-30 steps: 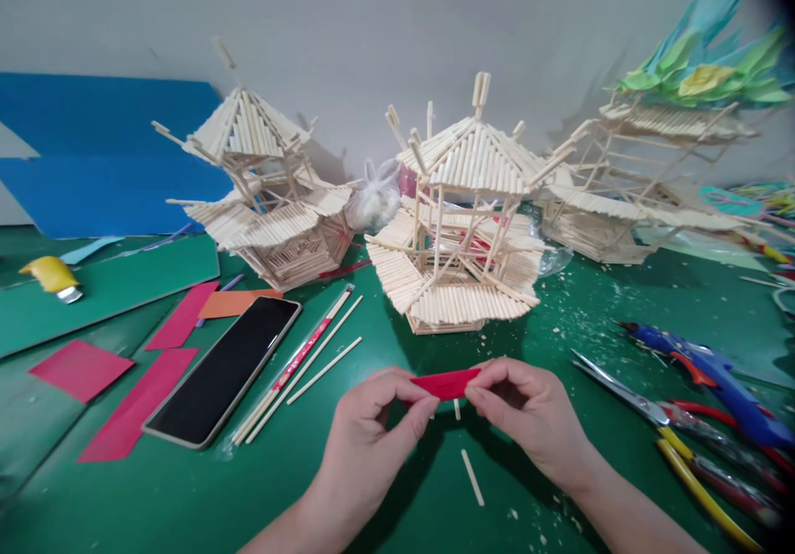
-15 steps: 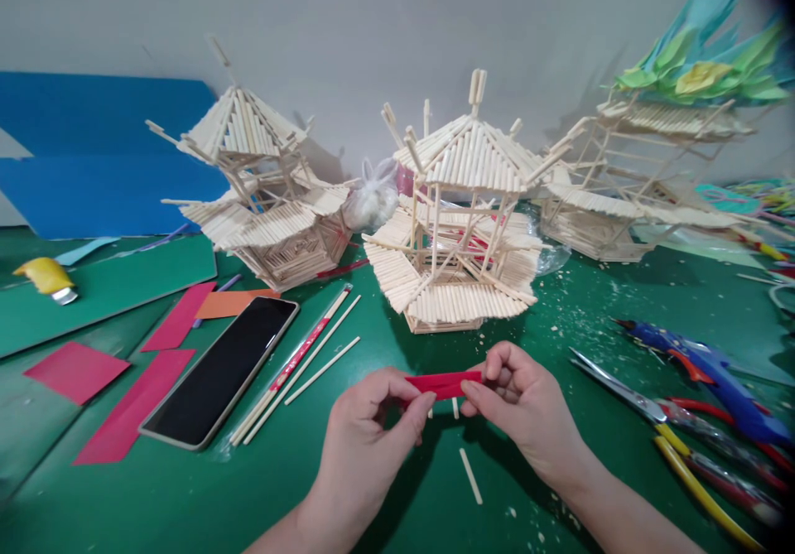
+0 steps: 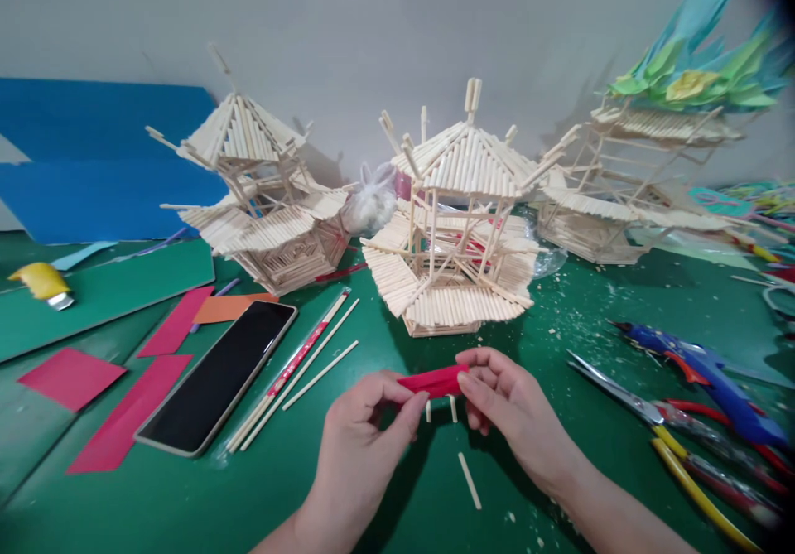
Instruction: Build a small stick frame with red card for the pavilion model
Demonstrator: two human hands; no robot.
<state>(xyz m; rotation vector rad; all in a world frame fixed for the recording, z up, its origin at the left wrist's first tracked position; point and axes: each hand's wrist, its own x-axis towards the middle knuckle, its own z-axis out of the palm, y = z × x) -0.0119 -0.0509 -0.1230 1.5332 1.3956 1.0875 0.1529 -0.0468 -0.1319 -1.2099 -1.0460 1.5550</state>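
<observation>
A narrow folded strip of red paper [image 3: 433,382] is stretched between my two hands above the green table. My left hand [image 3: 373,430] pinches its left end between thumb and fingers. At the other end, my right hand [image 3: 500,401] grips it the same way, slightly higher, so the strip tilts up to the right. Below lie short cut pieces of wooden stick [image 3: 470,481]. Just beyond my hands stands a pagoda model made of wooden sticks [image 3: 465,305], with a pointed roof and a wide lower eave.
Left are a phone [image 3: 217,380], red paper pieces [image 3: 127,413], wrapped chopsticks [image 3: 289,369] and a yellow cutter [image 3: 42,282]. Right lie scissors [image 3: 627,392], a blue glue gun [image 3: 701,372] and yellow-handled pliers [image 3: 708,484]. More stick pagodas [image 3: 267,231] stand behind.
The strip's right end has risen and its broad face now shows more. My right hand has turned slightly around that end. The camera view has shifted a little.
</observation>
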